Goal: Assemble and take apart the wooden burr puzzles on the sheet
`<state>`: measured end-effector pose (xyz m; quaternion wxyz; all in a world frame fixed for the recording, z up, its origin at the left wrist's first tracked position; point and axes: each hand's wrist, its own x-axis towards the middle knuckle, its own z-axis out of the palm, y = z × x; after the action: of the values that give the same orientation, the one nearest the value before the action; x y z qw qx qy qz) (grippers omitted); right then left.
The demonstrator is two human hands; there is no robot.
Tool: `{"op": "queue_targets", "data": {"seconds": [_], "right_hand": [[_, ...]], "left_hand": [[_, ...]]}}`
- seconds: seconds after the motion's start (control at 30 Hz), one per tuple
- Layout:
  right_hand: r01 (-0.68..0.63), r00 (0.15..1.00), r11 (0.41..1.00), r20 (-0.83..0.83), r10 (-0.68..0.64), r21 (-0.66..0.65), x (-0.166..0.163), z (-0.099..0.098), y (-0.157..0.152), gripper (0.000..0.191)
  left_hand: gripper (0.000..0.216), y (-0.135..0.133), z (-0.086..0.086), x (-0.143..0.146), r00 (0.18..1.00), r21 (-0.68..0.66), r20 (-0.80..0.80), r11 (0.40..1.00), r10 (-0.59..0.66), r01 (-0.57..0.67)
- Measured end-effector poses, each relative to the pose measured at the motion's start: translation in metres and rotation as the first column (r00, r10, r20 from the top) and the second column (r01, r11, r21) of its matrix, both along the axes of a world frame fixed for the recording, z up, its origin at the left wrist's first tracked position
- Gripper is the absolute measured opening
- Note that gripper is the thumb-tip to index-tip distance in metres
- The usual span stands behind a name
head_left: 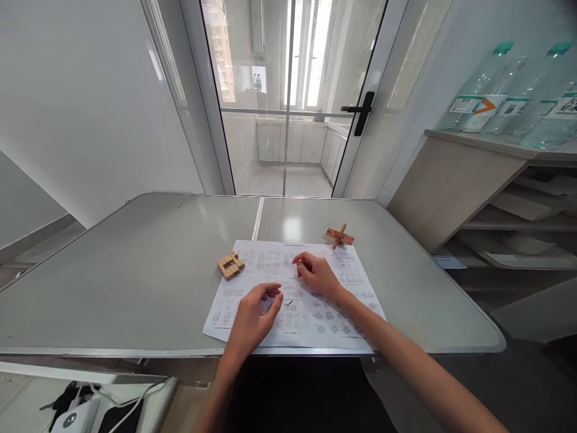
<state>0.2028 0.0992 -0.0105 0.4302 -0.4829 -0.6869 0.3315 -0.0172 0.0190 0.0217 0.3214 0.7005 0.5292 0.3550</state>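
A large printed sheet [324, 282] with rows of small line diagrams lies flat on the table before me. Over its lower left part is my left hand [256, 313], open, thumb and fingers apart with nothing between them. My right hand [318, 275] rests over the sheet's upper middle, its fingers loosely bent, a gap showing at the thumb and no object in it. A light wooden block puzzle [230, 265], square with a hole in the middle, sits at the sheet's left edge. Beyond my right hand, crossed reddish wooden pieces [339, 236] lie at the upper right corner.
The grey table [121, 282] has a seam [258, 218] and a metal front edge. A glass door [288, 108] stands behind it. Clear plastic bottles [491, 90] top a shelf unit [473, 180] at right. Cables [139, 400] and a white device [74, 418] lie lower left.
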Motion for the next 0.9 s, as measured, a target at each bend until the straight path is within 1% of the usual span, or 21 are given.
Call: {"op": "queue_targets", "data": {"seconds": [0.1, 0.3, 0.43, 0.5, 0.53, 0.6, 0.67, 0.73, 0.8, 0.9], "right_hand": [[-0.026, 0.996, 0.999, 0.084, 0.023, 0.035, -0.001, -0.002, -0.001, 0.017], [-0.030, 0.996, 0.999, 0.090, 0.028, 0.025, 0.000, -0.003, 0.001, 0.017], [-0.037, 0.995, 0.999, 0.090, 0.035, 0.026, -0.001, -0.004, 0.001, 0.017], [-0.036, 0.995, 0.999, 0.092, 0.034, 0.024, -0.001, -0.005, 0.001, 0.018], [-0.036, 0.995, 0.999, 0.094, 0.034, 0.022, -0.001, -0.005, 0.001, 0.018], [-0.037, 0.994, 0.999, 0.099, 0.035, 0.022, -0.001, -0.006, 0.001, 0.018], [-0.037, 0.994, 0.999, 0.105, 0.034, 0.025, -0.001, -0.007, 0.001, 0.019], [-0.035, 0.993, 0.999, 0.113, 0.032, 0.026, -0.001, -0.007, 0.002, 0.019], [-0.037, 0.992, 0.999, 0.119, 0.034, 0.025, -0.001, -0.006, 0.001, 0.019], [-0.039, 0.992, 0.999, 0.123, 0.035, 0.030, -0.001, -0.006, 0.001, 0.019]], "left_hand": [[0.033, 0.001, 0.000, 0.000, 1.000, 0.005, 0.004, 1.000, -0.002, 0.002], [0.031, 0.001, -0.001, 0.000, 1.000, 0.049, -0.017, 0.999, -0.020, 0.021], [0.030, 0.004, -0.001, -0.003, 0.997, 0.098, -0.076, 0.995, -0.022, 0.029], [0.029, 0.010, -0.002, -0.008, 0.991, 0.182, -0.131, 0.983, 0.022, 0.003], [0.028, 0.015, -0.003, -0.012, 0.984, 0.243, -0.167, 0.970, 0.065, -0.023], [0.031, 0.027, -0.006, -0.021, 0.952, 0.370, -0.231, 0.923, 0.201, -0.105], [0.038, 0.040, -0.009, -0.033, 0.899, 0.425, -0.313, 0.892, 0.305, -0.154], [0.047, 0.054, -0.010, -0.045, 0.846, 0.416, -0.387, 0.888, 0.366, -0.194], [0.055, 0.066, -0.010, -0.056, 0.814, 0.373, -0.450, 0.905, 0.368, -0.203], [0.064, 0.080, -0.007, -0.069, 0.791, 0.317, -0.495, 0.922, 0.360, -0.221]]}}
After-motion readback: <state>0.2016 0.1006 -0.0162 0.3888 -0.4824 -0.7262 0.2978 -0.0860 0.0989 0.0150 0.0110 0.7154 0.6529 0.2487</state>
